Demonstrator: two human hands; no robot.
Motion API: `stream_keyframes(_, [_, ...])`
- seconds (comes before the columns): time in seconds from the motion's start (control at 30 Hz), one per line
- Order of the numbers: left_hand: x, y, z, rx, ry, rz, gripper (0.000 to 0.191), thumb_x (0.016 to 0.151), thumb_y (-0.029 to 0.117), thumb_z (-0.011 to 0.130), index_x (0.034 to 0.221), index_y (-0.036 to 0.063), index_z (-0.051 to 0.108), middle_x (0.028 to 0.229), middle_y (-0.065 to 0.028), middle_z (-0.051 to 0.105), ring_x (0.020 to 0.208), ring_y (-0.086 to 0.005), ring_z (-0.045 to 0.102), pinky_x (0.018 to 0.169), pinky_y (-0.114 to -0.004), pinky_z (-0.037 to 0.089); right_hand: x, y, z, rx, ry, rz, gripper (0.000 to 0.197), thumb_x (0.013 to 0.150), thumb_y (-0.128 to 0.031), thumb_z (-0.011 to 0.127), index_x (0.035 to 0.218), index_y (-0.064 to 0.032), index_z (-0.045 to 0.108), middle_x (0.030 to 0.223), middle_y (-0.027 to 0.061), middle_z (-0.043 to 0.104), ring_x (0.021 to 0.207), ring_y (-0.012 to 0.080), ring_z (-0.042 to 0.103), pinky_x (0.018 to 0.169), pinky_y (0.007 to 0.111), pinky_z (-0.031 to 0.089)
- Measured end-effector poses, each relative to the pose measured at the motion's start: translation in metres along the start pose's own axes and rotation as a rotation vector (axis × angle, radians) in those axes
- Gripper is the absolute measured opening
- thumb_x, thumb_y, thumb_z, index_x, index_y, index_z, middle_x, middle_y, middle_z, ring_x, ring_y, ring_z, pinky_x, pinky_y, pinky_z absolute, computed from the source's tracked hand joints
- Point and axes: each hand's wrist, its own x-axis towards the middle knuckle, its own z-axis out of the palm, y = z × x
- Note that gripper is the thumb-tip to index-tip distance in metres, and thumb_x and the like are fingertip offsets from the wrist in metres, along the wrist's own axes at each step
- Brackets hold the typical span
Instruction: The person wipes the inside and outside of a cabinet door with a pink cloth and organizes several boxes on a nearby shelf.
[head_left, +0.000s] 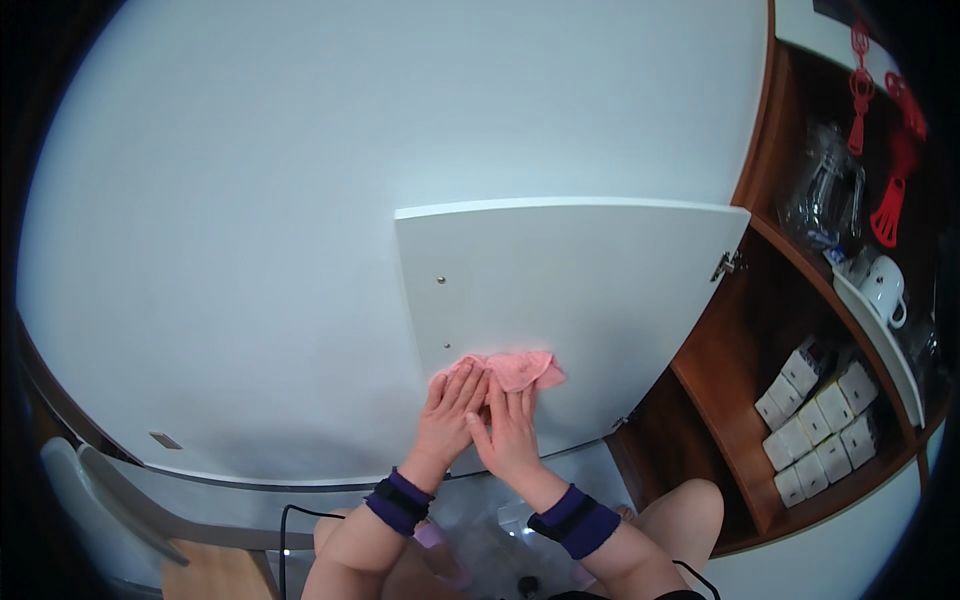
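A pink cloth (517, 370) lies crumpled against the inner face of a white cabinet door (547, 285), near its lower part. My left hand (450, 416) presses flat on the cloth's left part with the fingers side by side. Beside it, my right hand (511, 431) has its fingertips on the middle of the cloth, and the two hands touch or overlap at the thumbs. The door stands open on metal hinges (726, 266) at its right edge. Both wrists wear dark purple bands.
On the right, wooden shelves (802, 274) hold rows of small white boxes (825, 420), a white mug (883, 289) and a plastic-wrapped item (825, 187). Red utensils (861, 90) hang above. A large white panel (247, 225) is behind the door. A grey chair (105, 510) stands lower left.
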Motion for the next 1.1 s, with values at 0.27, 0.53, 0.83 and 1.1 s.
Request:
stream_keyframes(0.27, [0.07,0.004,-0.032,-0.015,0.19,-0.226,0.05,0.082,0.025,0.044,0.128,0.0077,0.039,0.135,-0.0078,0.035,0.128,-0.0214,0.025,0.105,-0.042,0.016,0.072,-0.026,-0.045,-0.127,0.09,-0.24,0.054,0.081,-0.028,0.05,0.124,0.0022,0.039,0.128,0.0202,0.036,0.121,0.0453,0.023,0.101,0.053,0.013])
stream_keyframes(0.53, [0.101,0.005,-0.04,0.081,0.313,-0.392,0.052,0.085,0.025,0.038,0.131,0.0023,0.029,0.138,-0.0145,0.023,0.13,-0.0295,0.018,0.105,-0.047,0.014,0.112,-0.036,-0.062,-0.178,0.115,-0.402,0.049,0.081,-0.03,0.048,0.122,-0.0028,0.044,0.125,0.0191,0.039,0.119,0.045,0.026,0.099,0.053,0.017])
stream_keyframes(0.83, [0.084,0.02,-0.013,0.029,0.312,-0.303,0.058,0.082,0.029,0.043,0.13,-0.0015,0.029,0.139,-0.0194,0.021,0.13,-0.0356,0.013,0.103,-0.053,0.007,0.099,0.01,-0.073,-0.169,0.095,-0.48,0.041,0.075,-0.024,0.051,0.115,-0.0131,0.054,0.119,0.0118,0.048,0.118,0.0317,0.035,0.097,0.048,0.022])
stream_keyframes(1.1, [0.113,0.035,-0.023,0.048,0.247,-0.201,0.066,0.078,0.031,0.05,0.129,-0.0045,0.028,0.138,-0.0221,0.019,0.129,-0.0395,0.012,0.103,-0.054,0.006,0.123,0.065,-0.084,-0.258,0.289,-0.594,0.039,0.071,-0.025,0.056,0.11,-0.0227,0.058,0.126,0.0085,0.042,0.124,0.032,0.029,0.1,0.051,0.02])
